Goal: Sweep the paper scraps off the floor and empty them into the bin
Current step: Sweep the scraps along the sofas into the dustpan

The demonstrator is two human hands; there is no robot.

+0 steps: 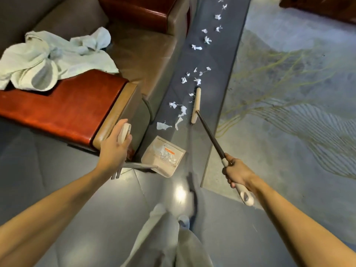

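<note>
Your right hand (238,173) grips the broom (211,134), head set beyond the nearest paper scraps (180,112) to drag them back; your left hand (115,146) clasps the dustpan (163,157) handle, pan waiting just ahead.

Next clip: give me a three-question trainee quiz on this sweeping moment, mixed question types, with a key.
1. True or false: the dustpan already holds some paper scraps.
2. Which hand holds the broom handle? A) left B) right C) neither
3. Fill in: the loose scraps nearest the dustpan lie on the ____ strip of floor beside the sofa.

Key
1. True
2. B: the right hand has a closed grip on it; the left hand holds the dustpan's handle.
3. dark grey
</note>
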